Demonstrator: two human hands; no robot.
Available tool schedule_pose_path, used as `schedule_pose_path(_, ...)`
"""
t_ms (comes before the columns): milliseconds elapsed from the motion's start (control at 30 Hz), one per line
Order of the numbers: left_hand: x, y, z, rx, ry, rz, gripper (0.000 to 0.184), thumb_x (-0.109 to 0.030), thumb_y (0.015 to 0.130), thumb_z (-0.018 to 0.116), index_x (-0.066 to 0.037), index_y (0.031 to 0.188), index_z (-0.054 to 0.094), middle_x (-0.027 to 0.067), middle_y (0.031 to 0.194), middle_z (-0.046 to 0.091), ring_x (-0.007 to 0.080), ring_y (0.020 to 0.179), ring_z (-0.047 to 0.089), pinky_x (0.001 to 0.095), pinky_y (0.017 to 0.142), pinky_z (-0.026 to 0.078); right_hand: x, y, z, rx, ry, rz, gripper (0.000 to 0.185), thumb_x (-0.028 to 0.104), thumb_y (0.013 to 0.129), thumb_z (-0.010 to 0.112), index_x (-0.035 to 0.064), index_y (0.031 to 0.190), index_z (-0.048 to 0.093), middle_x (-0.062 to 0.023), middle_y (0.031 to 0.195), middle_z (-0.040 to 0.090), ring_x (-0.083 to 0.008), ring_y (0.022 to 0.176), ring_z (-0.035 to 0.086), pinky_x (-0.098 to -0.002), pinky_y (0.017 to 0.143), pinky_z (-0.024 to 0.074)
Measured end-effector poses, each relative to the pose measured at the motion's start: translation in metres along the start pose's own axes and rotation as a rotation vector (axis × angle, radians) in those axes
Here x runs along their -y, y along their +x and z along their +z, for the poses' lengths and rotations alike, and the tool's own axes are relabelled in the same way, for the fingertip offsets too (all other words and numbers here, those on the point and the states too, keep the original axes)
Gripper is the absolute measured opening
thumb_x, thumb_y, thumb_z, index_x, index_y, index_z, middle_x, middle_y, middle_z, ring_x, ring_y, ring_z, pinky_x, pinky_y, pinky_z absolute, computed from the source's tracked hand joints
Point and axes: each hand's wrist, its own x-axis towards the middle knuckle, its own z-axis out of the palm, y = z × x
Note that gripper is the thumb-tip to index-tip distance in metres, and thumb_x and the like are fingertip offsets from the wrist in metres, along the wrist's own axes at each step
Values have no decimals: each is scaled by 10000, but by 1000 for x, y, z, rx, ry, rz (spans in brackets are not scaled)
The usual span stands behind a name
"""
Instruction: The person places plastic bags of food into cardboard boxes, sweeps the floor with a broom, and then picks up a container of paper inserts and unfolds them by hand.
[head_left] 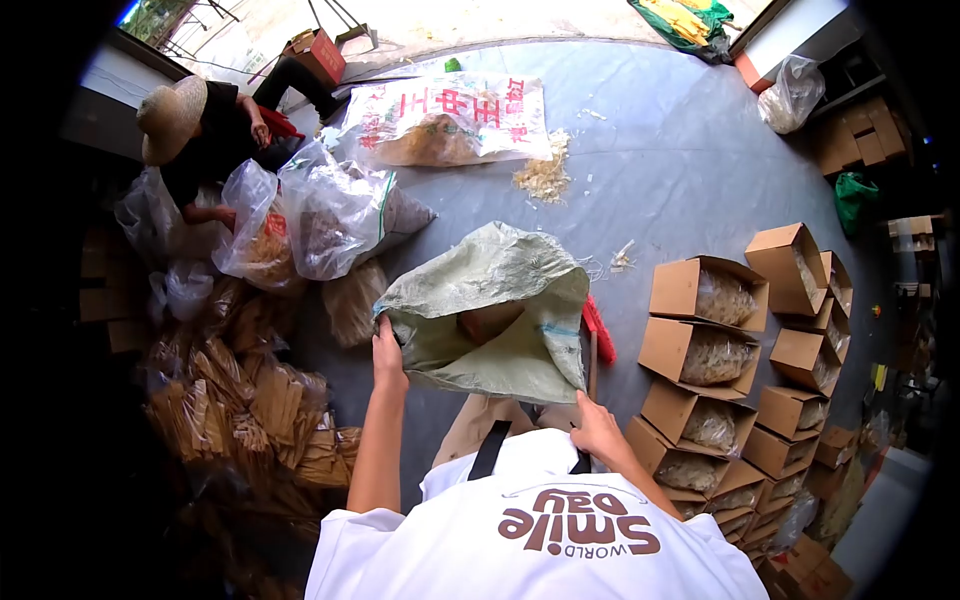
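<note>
Greenish sack point(490, 268) is dead centre, mouth gaping. Left hand point(388, 362) has its edge gripped at 8 o'clock, right hand point(597, 430) pinches the other corner around 4:30. Further out: open cardboard boxes point(668, 347) at 4, brown bundles point(275, 405) at 8, straw-hatted person point(222, 115) at 10, printed white sack point(450, 120) at 12.
</note>
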Motion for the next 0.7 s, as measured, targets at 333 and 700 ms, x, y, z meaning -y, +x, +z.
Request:
schedule_pose_path(333, 1, 5, 0, -253, 397, 273, 650, -528, 808, 357, 43, 1111, 428, 109, 1086, 482, 201, 963, 459, 287, 820, 357, 1, 6, -12, -3, 69, -12, 569, 87, 596, 515, -26, 1142, 401, -254, 835, 551, -333, 766, 564, -374, 721, 432)
schedule_pose_path(700, 10, -33, -4, 7, 219, 345, 443, -430, 808, 470, -60, 574, 401, -64, 543, 295, 69, 524, 236, 236, 462, 216, -13, 6, -12, -35, 5, -66, 504, 112, 614, 559, -2, 1096, 472, -196, 646, 566, -268, 577, 576, -345, 627, 455)
